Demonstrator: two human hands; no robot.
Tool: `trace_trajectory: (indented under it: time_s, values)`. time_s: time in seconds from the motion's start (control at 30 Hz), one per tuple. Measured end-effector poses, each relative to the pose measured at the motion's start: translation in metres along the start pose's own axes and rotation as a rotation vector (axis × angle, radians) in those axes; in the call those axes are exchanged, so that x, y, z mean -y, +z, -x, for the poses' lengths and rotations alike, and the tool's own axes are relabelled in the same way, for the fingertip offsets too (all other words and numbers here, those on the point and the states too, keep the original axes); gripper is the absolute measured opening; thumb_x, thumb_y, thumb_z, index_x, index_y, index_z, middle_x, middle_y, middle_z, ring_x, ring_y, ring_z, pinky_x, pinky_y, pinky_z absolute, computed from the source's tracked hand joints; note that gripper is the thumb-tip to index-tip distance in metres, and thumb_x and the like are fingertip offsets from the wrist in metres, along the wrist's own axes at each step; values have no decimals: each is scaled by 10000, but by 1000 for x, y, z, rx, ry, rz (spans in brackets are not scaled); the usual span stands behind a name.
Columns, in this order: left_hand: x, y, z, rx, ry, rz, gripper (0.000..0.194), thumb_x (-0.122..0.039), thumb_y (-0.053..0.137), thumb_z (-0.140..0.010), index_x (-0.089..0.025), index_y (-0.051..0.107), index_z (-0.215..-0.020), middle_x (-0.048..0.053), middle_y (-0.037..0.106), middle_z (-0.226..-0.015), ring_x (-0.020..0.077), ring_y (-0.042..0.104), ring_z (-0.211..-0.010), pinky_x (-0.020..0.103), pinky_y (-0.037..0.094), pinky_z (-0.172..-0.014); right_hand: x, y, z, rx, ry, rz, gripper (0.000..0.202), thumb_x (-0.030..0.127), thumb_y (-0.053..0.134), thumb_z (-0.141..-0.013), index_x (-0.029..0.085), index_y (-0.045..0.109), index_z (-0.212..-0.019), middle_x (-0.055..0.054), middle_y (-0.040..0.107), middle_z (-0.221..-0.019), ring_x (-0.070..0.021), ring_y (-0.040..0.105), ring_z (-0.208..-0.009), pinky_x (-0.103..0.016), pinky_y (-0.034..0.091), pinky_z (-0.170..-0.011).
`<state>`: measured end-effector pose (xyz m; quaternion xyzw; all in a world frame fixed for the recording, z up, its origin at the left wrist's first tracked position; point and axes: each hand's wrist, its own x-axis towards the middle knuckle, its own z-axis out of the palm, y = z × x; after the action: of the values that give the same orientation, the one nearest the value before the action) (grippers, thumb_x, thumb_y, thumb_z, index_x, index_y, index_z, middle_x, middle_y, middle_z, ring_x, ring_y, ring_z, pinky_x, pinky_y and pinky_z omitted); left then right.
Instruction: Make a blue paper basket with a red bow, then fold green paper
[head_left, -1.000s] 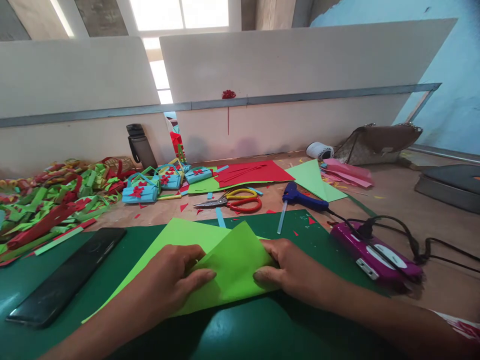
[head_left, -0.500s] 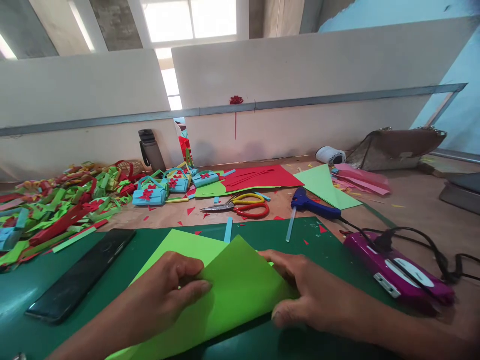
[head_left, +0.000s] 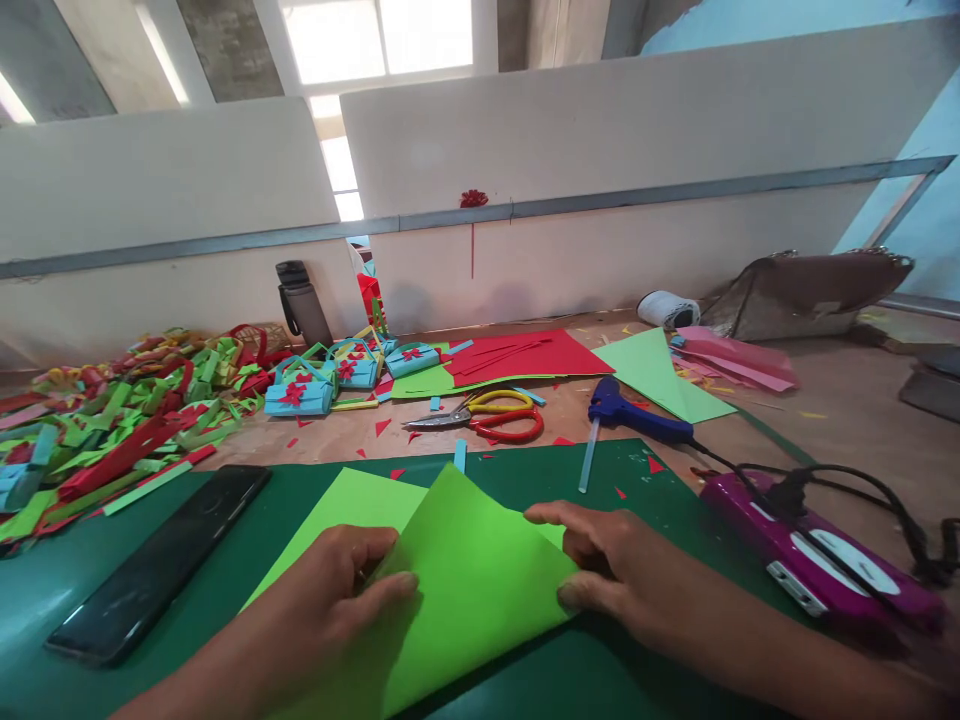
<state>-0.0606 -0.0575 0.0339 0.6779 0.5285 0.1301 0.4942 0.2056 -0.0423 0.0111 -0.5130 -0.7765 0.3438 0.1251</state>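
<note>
A bright green paper sheet [head_left: 465, 580] lies folded over in front of me on the dark green mat [head_left: 300, 500], its folded flap ending in a pointed tip at the top. My left hand [head_left: 352, 600] pinches the flap's left edge between thumb and fingers. On the other side, my right hand [head_left: 600, 570] holds the right edge, thumb near the lower corner and index finger stretched along the top edge. Part of the green paper's near end is hidden under my left forearm.
Beyond the mat lie scissors [head_left: 510, 415], a blue glue gun [head_left: 645, 415] and red paper [head_left: 532, 358]. A phone [head_left: 161, 560] is at left, below a heap of paper strips [head_left: 135, 420]. A purple power strip [head_left: 817, 550] with cables is at right.
The flap's tip has moved a little left. My right thumb has come up onto the paper's right corner, and the right fingers have shifted along the edge.
</note>
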Motion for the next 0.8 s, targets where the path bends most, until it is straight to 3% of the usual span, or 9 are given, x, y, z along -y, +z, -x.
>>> trace_trajectory:
  time_s: [0.13, 0.27, 0.33, 0.57, 0.7, 0.8]
  values:
    - [-11, 3, -2, -19, 38, -54, 332, -463, 433, -843, -162, 548, -763, -24, 486, -654, 104, 406, -568, 189, 317, -489, -3, 0, 2, -20, -20, 89, 569, 145, 520, -717, 191, 521, -1284, 11, 611, -704, -154, 517, -643, -242, 347, -582]
    - [-10, 10, -3, -223, 149, -322, 292, -382, 442, -828, -179, 511, -628, -14, 472, -585, 119, 411, -572, 196, 316, -494, -7, 0, 8, 3, 18, 61, 561, 185, 550, -708, 194, 530, -1269, 1, 652, -726, -165, 551, -634, -247, 374, -579]
    - [-6, 13, -1, -268, 188, -384, 271, -363, 461, -815, -185, 516, -619, -13, 479, -572, 124, 413, -577, 199, 324, -507, -8, 1, 10, 22, 22, 33, 579, 187, 584, -675, 212, 543, -1252, 12, 659, -714, -165, 562, -619, -237, 370, -551]
    - [-8, 11, 3, -43, 75, -219, 290, -416, 438, -860, -183, 492, -696, -38, 449, -624, 108, 409, -584, 193, 309, -507, -10, 4, 10, 3, -124, 13, 513, 109, 580, -618, 263, 621, -1105, 11, 695, -824, -185, 607, -719, -230, 399, -608]
    - [-24, 8, 1, -100, 86, -213, 393, -480, 379, -864, -190, 369, -599, -44, 320, -573, 100, 325, -545, 199, 261, -465, -8, 2, 10, 16, -148, -7, 399, 99, 577, -626, 245, 642, -992, 18, 681, -765, -170, 596, -678, -220, 398, -597]
    - [-33, 7, 1, -140, 146, -277, 422, -481, 391, -860, -184, 382, -560, -35, 330, -561, 104, 336, -554, 194, 272, -470, -4, 0, 10, 44, -138, -25, 333, 81, 563, -633, 248, 644, -910, 27, 678, -761, -164, 598, -677, -213, 404, -588]
